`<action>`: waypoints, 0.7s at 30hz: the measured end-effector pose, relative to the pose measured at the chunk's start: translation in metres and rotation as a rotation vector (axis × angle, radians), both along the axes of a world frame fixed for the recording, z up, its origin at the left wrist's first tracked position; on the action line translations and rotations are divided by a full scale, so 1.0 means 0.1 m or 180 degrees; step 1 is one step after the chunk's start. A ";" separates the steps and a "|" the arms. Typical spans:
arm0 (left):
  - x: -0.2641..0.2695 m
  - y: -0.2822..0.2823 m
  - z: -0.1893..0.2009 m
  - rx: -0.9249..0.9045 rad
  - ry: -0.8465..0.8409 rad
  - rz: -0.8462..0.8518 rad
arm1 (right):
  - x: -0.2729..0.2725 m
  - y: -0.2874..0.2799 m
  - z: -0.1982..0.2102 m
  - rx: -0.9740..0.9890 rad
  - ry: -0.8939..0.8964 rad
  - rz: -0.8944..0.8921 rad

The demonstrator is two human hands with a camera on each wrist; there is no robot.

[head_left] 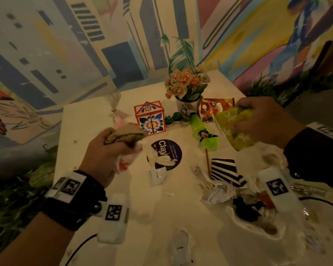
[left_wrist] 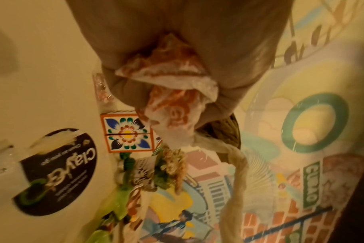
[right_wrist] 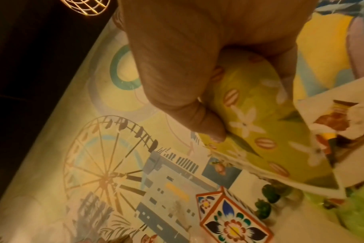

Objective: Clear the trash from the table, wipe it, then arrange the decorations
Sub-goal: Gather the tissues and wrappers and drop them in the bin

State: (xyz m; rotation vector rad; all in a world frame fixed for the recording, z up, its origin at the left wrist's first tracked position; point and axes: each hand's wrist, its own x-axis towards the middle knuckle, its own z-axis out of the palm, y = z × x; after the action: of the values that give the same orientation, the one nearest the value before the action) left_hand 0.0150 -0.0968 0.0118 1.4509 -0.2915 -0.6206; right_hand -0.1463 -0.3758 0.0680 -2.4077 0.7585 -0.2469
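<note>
Table (head_left: 96, 116) cluttered; L hand (head_left: 104, 156) fingers clutch crumpled wrappers (head_left: 127, 150), R hand (head_left: 265, 120) fingers grip green packet (head_left: 233, 127)

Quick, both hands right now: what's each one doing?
Left hand: fingers curled round crumpled trash, a brown wrapper and a red-printed napkin.
Right hand: gripping a green flowered wrapper, lifted above the table.
</note>
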 end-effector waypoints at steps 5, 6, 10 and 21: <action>0.21 0.52 0.17 -0.0411 0.0201 0.0255 | 0.15 0.33 0.17 -0.0066 -0.0378 0.0357; 0.23 0.65 0.18 -0.0357 0.0211 0.0314 | 0.20 0.41 0.18 -0.0029 -0.0411 0.0407; 0.28 1.21 0.19 -0.0307 0.0046 0.0426 | 0.42 0.85 0.18 0.0249 -0.0492 0.0543; 0.81 3.32 -0.51 0.0825 -0.0144 0.1335 | 1.32 3.17 -0.12 0.1458 -0.0285 0.1139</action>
State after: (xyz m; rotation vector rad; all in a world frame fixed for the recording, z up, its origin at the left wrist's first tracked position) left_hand 0.0963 0.2354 -0.0397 1.7135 0.0646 -0.2903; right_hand -0.0140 -0.0586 0.0555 -2.0300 0.2909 -0.0285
